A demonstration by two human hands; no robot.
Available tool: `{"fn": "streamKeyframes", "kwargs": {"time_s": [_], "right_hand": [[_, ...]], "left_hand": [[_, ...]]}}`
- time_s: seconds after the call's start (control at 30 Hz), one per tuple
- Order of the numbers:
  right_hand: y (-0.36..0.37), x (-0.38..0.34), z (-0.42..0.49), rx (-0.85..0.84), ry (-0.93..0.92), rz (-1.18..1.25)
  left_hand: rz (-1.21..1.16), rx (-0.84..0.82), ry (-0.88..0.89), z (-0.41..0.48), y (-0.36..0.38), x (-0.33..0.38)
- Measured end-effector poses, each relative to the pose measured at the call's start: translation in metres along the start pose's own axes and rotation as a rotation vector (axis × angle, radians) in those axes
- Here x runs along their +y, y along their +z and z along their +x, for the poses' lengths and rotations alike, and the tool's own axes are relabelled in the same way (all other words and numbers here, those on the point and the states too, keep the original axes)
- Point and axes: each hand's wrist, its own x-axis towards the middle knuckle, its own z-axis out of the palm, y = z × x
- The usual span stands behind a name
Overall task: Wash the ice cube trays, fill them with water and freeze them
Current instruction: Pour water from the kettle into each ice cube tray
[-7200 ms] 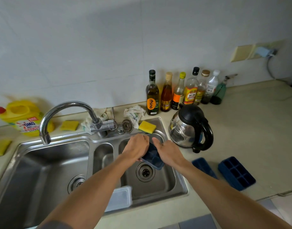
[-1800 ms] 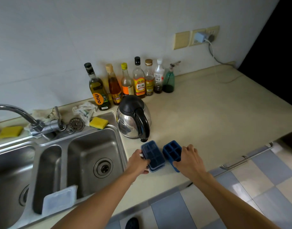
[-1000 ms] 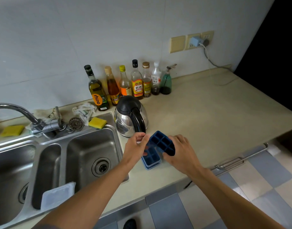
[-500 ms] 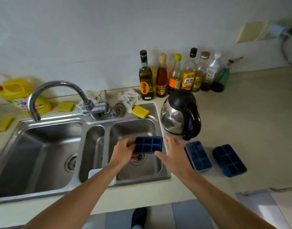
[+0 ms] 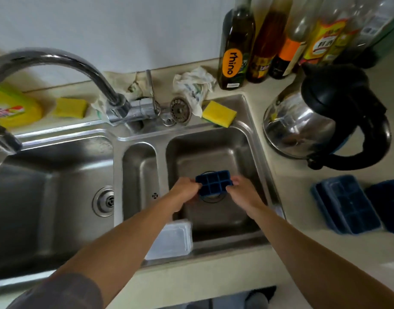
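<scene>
Both hands are on one blue ice cube tray [image 5: 213, 182]. The left hand [image 5: 184, 189] grips its left short end, and the right hand [image 5: 242, 190] pinches its right short end with fingers curled on the rim. The tray is open side up and roughly level, down in the right basin [image 5: 216, 152] of the sink, directly over the drain [image 5: 210, 200]. Can't tell if it touches the basin floor.

Room:
- The basin walls stand clear of the tray on all four sides, with the most free space toward the back wall.
- To the left is the narrow middle basin [image 5: 139, 175], then the big left basin [image 5: 46, 197].
- The faucet [image 5: 64, 60] spout hangs over the left basin, not over the tray.
- A clear plastic lid [image 5: 171, 239] rests at the sink's front rim, just beside the left forearm.
- A yellow sponge [image 5: 219, 110] and a strainer [image 5: 180, 109] sit on the sink's back ledge.
- The kettle [image 5: 320, 121] stands close to the sink's right rim.
- Bottles [image 5: 232, 50] line the back edge of the worktop [image 5: 314, 259].
- The second tray [image 5: 345, 204] and third tray [image 5: 389, 204] lie side by side on the worktop right of the sink, toward its front edge.

Vs half a second back:
- The tray is lower and deeper in the basin.
- The right hand was open beside it then and now holds it.
- A second back the tray was up over the worktop by the kettle.
- The other two trays haven't moved.
</scene>
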Motion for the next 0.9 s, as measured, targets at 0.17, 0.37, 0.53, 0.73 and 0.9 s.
{"fn": "streamKeyframes", "kwargs": {"time_s": [0.17,0.37,0.53,0.73,0.9], "right_hand": [[0.017,0.011,0.027,-0.032,0.066,-0.006],[0.022,0.019,0.032,-0.03,0.056,0.023],[0.003,0.013,0.015,-0.005,-0.018,0.059],[-0.054,0.0,-0.045,0.188,-0.249,0.125],[-0.125,-0.019,-0.114,0.454,-0.489,0.315]], "left_hand": [[-0.01,-0.005,-0.132,0.033,0.009,-0.009],[-0.036,0.002,-0.246,0.037,0.019,-0.003],[0.105,0.038,-0.063,0.018,0.017,0.003],[-0.026,0.076,0.201,-0.028,0.017,0.037],[0.021,0.149,0.386,-0.064,0.033,0.063]]}}
